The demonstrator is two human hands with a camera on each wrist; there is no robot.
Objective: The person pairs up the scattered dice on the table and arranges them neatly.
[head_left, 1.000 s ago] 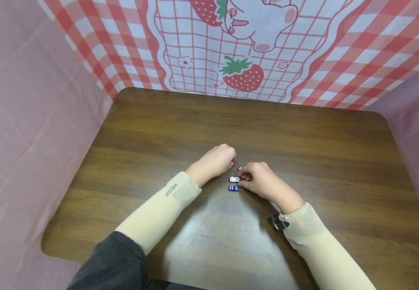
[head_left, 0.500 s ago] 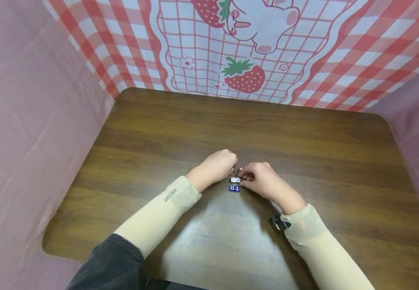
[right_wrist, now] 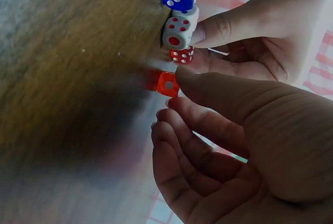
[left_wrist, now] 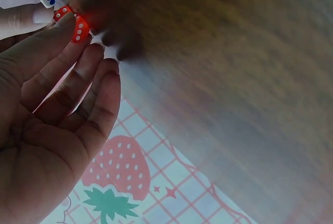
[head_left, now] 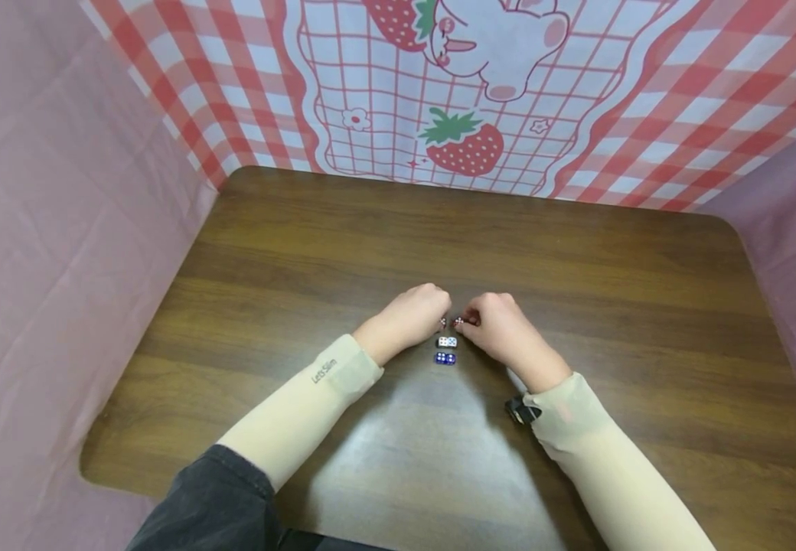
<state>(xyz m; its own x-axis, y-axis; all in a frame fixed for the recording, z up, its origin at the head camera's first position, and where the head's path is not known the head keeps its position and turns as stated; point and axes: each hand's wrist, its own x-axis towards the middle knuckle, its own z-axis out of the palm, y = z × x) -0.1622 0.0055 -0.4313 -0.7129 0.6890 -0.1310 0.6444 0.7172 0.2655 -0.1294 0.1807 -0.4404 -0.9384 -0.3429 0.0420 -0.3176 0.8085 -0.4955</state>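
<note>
My left hand (head_left: 408, 315) pinches a red die (left_wrist: 80, 28) with white pips between thumb and finger, just above or at the tabletop. A small gap to the right, my right hand (head_left: 501, 330) holds another red die (right_wrist: 168, 84) between its thumb and forefinger. Nearer to me lie a pair of white dice (head_left: 448, 342), side by side and touching. Closer still is a pair of blue dice (head_left: 445, 358), lined up in the same way. In the head view, fingers partly hide both red dice.
The brown wooden table (head_left: 343, 237) has rounded corners. Behind it hangs a red-and-white checked cloth (head_left: 233, 84) with strawberries. Pink cloth (head_left: 60, 229) covers the left side, and more hangs at the right. A black strap piece (head_left: 523, 411) sits at my right wrist.
My left hand came slightly nearer with its red die, then stayed still. My right hand has moved a little away from me, leaving the white dice and closing its fingers on the right red die.
</note>
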